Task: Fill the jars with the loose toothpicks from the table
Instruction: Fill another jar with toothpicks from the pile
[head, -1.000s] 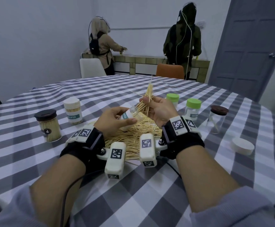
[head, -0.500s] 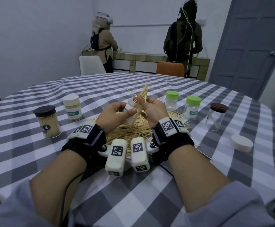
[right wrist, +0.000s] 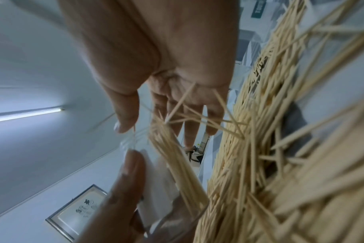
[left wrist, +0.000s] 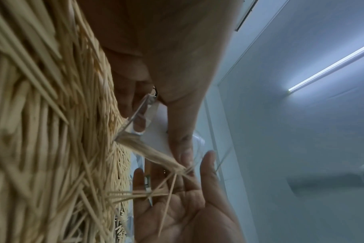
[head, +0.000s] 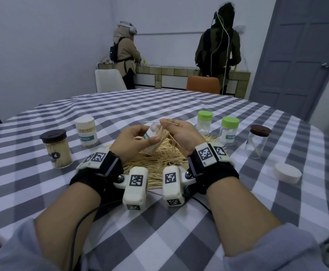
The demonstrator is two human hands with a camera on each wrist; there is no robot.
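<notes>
Left hand [head: 134, 138] grips small clear plastic jar [head: 153, 133] tilted above loose wooden toothpick pile [head: 159, 159] on checked worktop [head: 42, 173], right hand [head: 181, 133] spread, splayed sticks [left wrist: 156, 194] across palm; risk: crossed sticks jam the mouth and spill back.

Bundle of pale wooden toothpicks [head: 160, 138] now mostly inside tilted clear plastic jar [head: 151, 133]; right hand [head: 181, 134] fingers spread, loose sticks scattering.
</notes>
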